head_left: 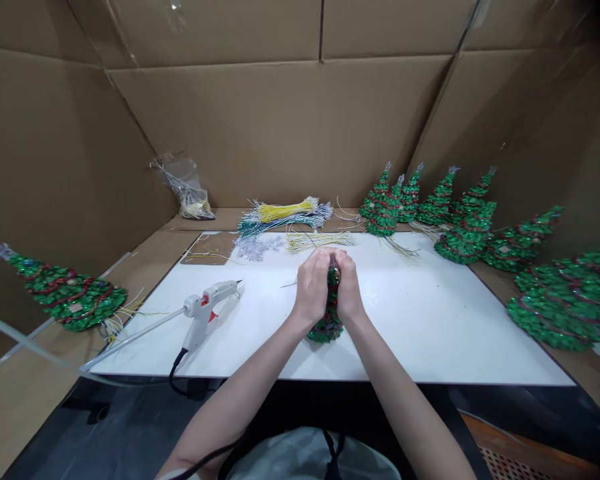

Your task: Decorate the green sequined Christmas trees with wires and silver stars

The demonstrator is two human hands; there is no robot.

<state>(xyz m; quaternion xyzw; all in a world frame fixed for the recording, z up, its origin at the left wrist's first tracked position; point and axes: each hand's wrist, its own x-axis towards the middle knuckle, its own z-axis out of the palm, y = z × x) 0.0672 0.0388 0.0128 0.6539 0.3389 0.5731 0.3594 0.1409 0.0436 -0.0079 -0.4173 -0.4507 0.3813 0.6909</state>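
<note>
Between my two hands stands a small green tinsel Christmas tree point(327, 330) on the white board point(415, 320). My left hand point(313, 283) is closed round its upper left side. From the other side my right hand point(349, 283) wraps the same top part, and the fingers of both hands meet at the tip. The hands cover most of the tree; its lower front and a narrow strip in the middle show. A white hot glue gun point(203, 317) with a clear glue stick lies to the left of my hands.
Several finished-looking trees point(463, 233) stand or lean along the right; another tree point(73, 293) lies at far left. Behind my hands are wire bundles point(287, 213), silvery star pieces point(257, 248) and a cardboard piece point(207, 250). A plastic bag point(187, 190) sits at back left. Cardboard walls point(260, 127) enclose the table.
</note>
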